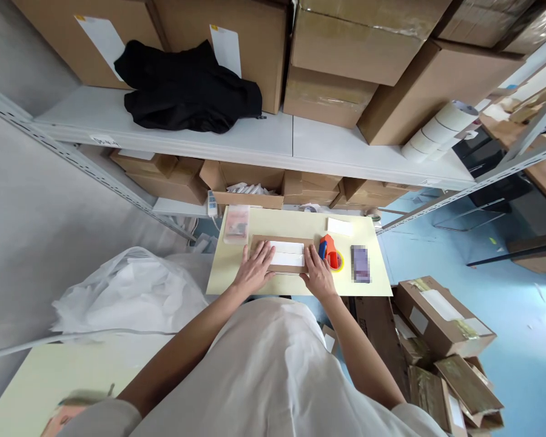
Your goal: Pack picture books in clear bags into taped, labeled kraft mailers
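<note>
A small brown cardboard box (287,268) lies flat on the pale yellow table in front of me, with a white label (284,254) across its top. My left hand (255,266) rests on the box's left end, fingers stretched over the top and the label's left edge. On the right end lies my right hand (317,269), its fingers extended on the box and its thumb near the front edge. Just beside that hand is an orange-and-blue tape dispenser (328,246) with a yellow-rimmed tape roll. Undersides of both hands are hidden.
The table (236,279) also bears a pinkish clear packet (237,224), a white paper stack (340,226) and a blurred-out purple item (360,264). Behind it stands a shelf (273,145) with cartons, black cloth (186,88) and tape rolls (437,133). Cartons (441,315) are piled right.
</note>
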A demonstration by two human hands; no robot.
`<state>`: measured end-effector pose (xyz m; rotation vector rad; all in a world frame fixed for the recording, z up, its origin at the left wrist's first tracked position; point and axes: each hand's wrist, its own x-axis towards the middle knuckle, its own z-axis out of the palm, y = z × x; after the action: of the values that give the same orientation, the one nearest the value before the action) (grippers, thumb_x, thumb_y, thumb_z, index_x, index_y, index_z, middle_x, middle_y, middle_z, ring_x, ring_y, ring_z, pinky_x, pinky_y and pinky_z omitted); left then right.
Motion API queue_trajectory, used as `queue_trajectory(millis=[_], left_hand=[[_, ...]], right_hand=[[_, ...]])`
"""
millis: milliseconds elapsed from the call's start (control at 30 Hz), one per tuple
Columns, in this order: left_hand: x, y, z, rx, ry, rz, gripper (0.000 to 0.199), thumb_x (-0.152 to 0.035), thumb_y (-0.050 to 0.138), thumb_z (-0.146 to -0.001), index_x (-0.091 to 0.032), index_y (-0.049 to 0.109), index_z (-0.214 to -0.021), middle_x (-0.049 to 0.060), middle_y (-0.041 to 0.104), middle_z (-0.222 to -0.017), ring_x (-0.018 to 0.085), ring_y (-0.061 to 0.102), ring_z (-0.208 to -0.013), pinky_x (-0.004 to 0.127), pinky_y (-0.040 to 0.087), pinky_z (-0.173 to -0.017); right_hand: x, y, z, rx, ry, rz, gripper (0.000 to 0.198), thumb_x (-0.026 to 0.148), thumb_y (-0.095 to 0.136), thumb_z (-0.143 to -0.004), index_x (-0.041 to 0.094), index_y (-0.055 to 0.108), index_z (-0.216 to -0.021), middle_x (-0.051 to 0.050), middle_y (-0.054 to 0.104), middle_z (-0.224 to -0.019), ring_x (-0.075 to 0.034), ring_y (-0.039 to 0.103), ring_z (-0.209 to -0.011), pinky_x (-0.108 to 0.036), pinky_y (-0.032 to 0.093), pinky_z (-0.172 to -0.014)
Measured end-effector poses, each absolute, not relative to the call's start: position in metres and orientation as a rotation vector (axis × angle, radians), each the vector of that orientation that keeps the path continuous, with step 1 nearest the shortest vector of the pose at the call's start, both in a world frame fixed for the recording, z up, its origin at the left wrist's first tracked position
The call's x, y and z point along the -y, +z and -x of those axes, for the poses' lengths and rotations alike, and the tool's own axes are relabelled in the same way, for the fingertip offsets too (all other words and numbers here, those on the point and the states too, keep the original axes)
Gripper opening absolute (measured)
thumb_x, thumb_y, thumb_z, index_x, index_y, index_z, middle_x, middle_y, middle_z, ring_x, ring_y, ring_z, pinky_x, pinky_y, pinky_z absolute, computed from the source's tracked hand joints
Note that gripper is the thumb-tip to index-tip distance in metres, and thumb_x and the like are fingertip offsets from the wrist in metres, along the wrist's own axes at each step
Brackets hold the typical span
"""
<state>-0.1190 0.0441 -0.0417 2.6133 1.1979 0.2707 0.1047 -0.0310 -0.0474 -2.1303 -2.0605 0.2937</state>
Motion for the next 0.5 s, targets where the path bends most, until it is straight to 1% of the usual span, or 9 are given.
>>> queue_trajectory(millis=[33, 100, 200, 233, 267, 300, 367, 433, 500], left_hand=[[-0.045, -0.043, 0.117, -1.182, 0.274, -2.614, 0.069, -0.032, 0.057, -0.084, -0.019, 0.031, -0.147, 0.014, 0.028, -0.154, 0.034, 0.021, -0.143, 0.061, 0.004, -0.114], [-0.047, -0.046, 0.115, -1.179, 0.276, -2.608, 0.067, -0.034, 0.057, -0.085, -0.019, 0.033, -0.146, 0.014, 0.029, -0.154, 0.033, 0.022, -0.143, 0.058, 0.009, -0.115], [-0.050, -0.050, 0.114, -1.196, 0.285, -2.601, 0.066, -0.036, 0.056, -0.085, -0.019, 0.035, -0.145, 0.014, 0.031, -0.153, 0.033, 0.024, -0.142, 0.056, 0.012, -0.115], [-0.051, -0.051, 0.114, -1.197, 0.292, -2.600, 0.065, -0.037, 0.056, -0.086, -0.019, 0.035, -0.145, 0.014, 0.031, -0.152, 0.033, 0.024, -0.142, 0.056, 0.012, -0.115], [-0.051, -0.052, 0.114, -1.197, 0.300, -2.598, 0.065, -0.037, 0.055, -0.086, -0.020, 0.035, -0.145, 0.014, 0.032, -0.152, 0.033, 0.024, -0.142, 0.056, 0.012, -0.115], [-0.051, -0.053, 0.114, -1.196, 0.305, -2.596, 0.065, -0.038, 0.055, -0.086, -0.020, 0.035, -0.145, 0.014, 0.032, -0.152, 0.033, 0.024, -0.142, 0.056, 0.011, -0.115], [-0.050, -0.053, 0.114, -1.200, 0.301, -2.596, 0.065, -0.039, 0.055, -0.086, -0.020, 0.036, -0.145, 0.013, 0.032, -0.152, 0.033, 0.024, -0.142, 0.056, 0.011, -0.115], [-0.048, -0.053, 0.114, -1.211, 0.279, -2.595, 0.065, -0.039, 0.055, -0.086, -0.020, 0.035, -0.145, 0.013, 0.032, -0.152, 0.032, 0.024, -0.142, 0.055, 0.012, -0.115], [-0.046, -0.051, 0.114, -1.216, 0.248, -2.597, 0.065, -0.040, 0.054, -0.087, -0.019, 0.035, -0.145, 0.013, 0.032, -0.152, 0.032, 0.024, -0.142, 0.055, 0.013, -0.115]], right_hand=[[0.029, -0.048, -0.105, 2.060, 0.302, 2.137, 0.084, 0.018, 0.053, -0.082, 0.022, 0.007, -0.152, -0.013, 0.020, -0.157, -0.033, 0.032, -0.138, -0.055, 0.033, -0.106], [0.027, -0.050, -0.107, 2.050, 0.314, 2.128, 0.083, 0.020, 0.054, -0.083, 0.022, 0.008, -0.152, -0.013, 0.017, -0.158, -0.034, 0.028, -0.140, -0.055, 0.033, -0.106], [0.026, -0.061, -0.122, 2.035, 0.372, 1.977, 0.081, 0.036, 0.054, -0.085, 0.017, 0.011, -0.151, -0.015, 0.010, -0.158, -0.034, 0.014, -0.145, -0.052, 0.032, -0.108], [0.027, -0.066, -0.131, 1.988, 0.389, 1.937, 0.079, 0.042, 0.051, -0.087, 0.015, 0.013, -0.150, -0.017, 0.010, -0.158, -0.033, 0.012, -0.145, -0.051, 0.032, -0.108], [0.027, -0.073, -0.140, 1.898, 0.394, 1.935, 0.074, 0.046, 0.045, -0.089, 0.014, 0.017, -0.149, -0.018, 0.013, -0.157, -0.031, 0.013, -0.145, -0.050, 0.031, -0.108], [0.026, -0.079, -0.150, 1.767, 0.391, 1.980, 0.067, 0.047, 0.039, -0.091, 0.012, 0.024, -0.146, -0.019, 0.021, -0.154, -0.030, 0.018, -0.144, -0.050, 0.031, -0.108], [0.023, -0.094, -0.169, 1.487, 0.406, 2.132, 0.055, 0.046, 0.029, -0.094, 0.011, 0.041, -0.135, -0.021, 0.043, -0.141, -0.029, 0.032, -0.138, -0.051, 0.030, -0.108], [0.017, -0.106, -0.182, 1.348, 0.510, 2.268, 0.047, 0.045, 0.035, -0.092, 0.012, 0.052, -0.120, -0.020, 0.057, -0.123, -0.031, 0.043, -0.128, -0.052, 0.031, -0.106], [0.008, -0.116, -0.187, 1.318, 0.684, 2.375, 0.042, 0.043, 0.048, -0.086, 0.012, 0.054, -0.114, -0.019, 0.062, -0.112, -0.033, 0.050, -0.120, -0.052, 0.034, -0.103]])
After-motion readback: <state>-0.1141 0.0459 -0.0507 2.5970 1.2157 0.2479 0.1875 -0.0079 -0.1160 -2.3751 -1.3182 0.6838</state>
